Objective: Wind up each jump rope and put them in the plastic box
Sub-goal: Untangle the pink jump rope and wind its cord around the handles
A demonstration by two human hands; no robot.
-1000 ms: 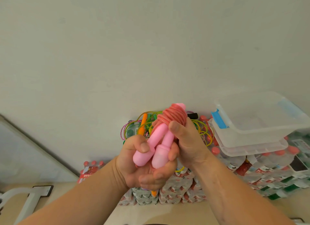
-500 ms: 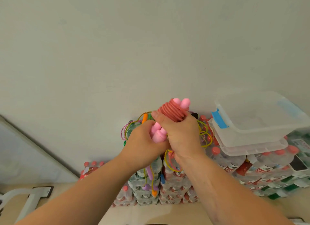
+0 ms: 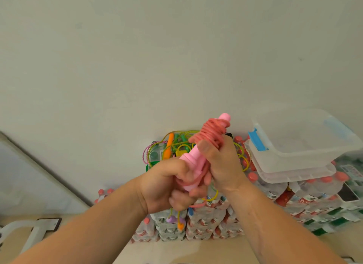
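Head view. Grips the butt ends of the pink handles (image 3: 193, 162) in the left hand (image 3: 169, 187), fingers curled round them; motion blur there, so cannot separate single fingers. Clamps the wound coil of the pink jump rope (image 3: 211, 137) in the right hand (image 3: 224, 165), thumb flat on the turns, fingers wrapped behind. Holds the bundle in the air, tilted up and to the right, in front of the pile of loose ropes (image 3: 170, 145) and left of the plastic box (image 3: 294, 147); not in the box yet.

Against half a second back: no longer buries the handles under both hands pressed together. Bares the handle shafts between the hands, drops the left hand lower, tips the coil end toward the box. Shows a turn of cord crossing the lower handles at the left fingers, plus a short pink tail (image 3: 198, 204) hanging beneath.

Against one second back: seats the handle butts in the left palm instead of pointing them out at the camera.

Reads as taking up the last slack. Judges the winding of this rope nearly done, with the tail to be secured before transfer. Notes the box resting on the bottle packs (image 3: 196, 224).
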